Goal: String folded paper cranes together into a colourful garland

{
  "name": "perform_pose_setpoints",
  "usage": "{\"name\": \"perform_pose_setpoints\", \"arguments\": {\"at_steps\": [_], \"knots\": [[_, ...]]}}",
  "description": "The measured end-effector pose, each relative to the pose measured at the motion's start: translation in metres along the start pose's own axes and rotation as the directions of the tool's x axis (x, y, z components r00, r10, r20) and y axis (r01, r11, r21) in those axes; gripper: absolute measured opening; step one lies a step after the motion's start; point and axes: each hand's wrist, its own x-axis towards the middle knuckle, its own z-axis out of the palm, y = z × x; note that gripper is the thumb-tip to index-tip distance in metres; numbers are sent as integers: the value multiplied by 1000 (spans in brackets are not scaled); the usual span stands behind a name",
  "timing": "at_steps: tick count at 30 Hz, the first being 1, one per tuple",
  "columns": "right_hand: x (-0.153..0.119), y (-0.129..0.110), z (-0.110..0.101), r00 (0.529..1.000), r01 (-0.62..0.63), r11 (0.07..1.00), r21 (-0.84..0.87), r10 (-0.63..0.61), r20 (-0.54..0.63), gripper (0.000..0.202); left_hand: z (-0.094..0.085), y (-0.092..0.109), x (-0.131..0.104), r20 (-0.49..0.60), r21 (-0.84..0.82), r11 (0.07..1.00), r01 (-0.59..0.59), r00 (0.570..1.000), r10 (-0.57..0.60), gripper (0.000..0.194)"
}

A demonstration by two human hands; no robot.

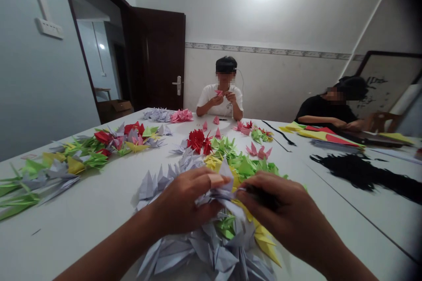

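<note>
Just above a pile of folded paper cranes, my left hand (189, 199) is closed on a pale lavender paper crane (226, 194). A bandage-like wrap shows on one of its fingers. My right hand (277, 202) pinches the same crane from the right, its fingertips at the paper's edge. Beneath and in front of both hands lie many pale lavender cranes (198, 252). Yellow cranes (267, 243) and green cranes (245, 164) stick out around them. Past my hands sits a bunch of red cranes (198, 140).
A long heap of mixed cranes (75, 162) runs along the left of the white table (99, 228). Black strands (365, 173) and coloured paper sheets (326, 136) lie at right. Two people sit across the table; one holds a pink crane (219, 93).
</note>
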Motion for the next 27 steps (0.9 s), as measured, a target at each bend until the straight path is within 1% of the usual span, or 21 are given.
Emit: {"name": "perform_pose_setpoints", "arguments": {"at_steps": [2, 3, 5, 8, 11, 13, 16, 19, 22, 25, 27], "knots": [[0, 5, -5, 996, -55, 998, -15, 54, -72, 12, -6, -4, 1, -44, 25, 999, 47, 998, -45, 38], [0, 8, -7, 991, -85, 996, -22, 82, -105, 12, -9, -5, 2, -61, 50, 997, 67, 996, -64, 37], [0, 11, -11, 982, -130, 991, -30, 124, -142, 14, -15, -7, 3, -61, 94, 992, 81, 995, -76, 29], [2, 10, -10, 987, -132, 991, -28, 129, -99, 14, -17, -5, 5, -24, 109, 993, 49, 999, -47, 25], [3, 3, -3, 995, -90, 996, -21, 90, -39, 12, -13, -1, 6, 13, 102, 994, 38, 999, -40, 30], [3, -1, 1, 998, -62, 998, -14, 61, -18, 11, -10, 0, 5, 36, 90, 995, 32, 999, -35, 27], [2, -3, 5, 999, -41, 999, 15, 40, 13, 11, -7, 0, 4, 28, 95, 995, 8, 1000, -11, 21], [1, -4, 6, 999, -35, 999, 28, 35, 17, 10, -7, -1, 4, 13, 125, 992, -8, 1000, 6, 18], [0, -4, 5, 999, -46, 998, 53, 46, 8, 3, -7, -2, 5, 11, 136, 991, -9, 1000, 7, 19], [0, -4, 4, 997, -69, 993, 97, 71, -16, 13, -7, -2, 4, 12, 144, 990, -6, 1000, 4, 19], [0, -4, 3, 997, -69, 993, 99, 72, -23, 16, -7, -2, 4, 21, 144, 990, -5, 1000, 2, 19]]}}
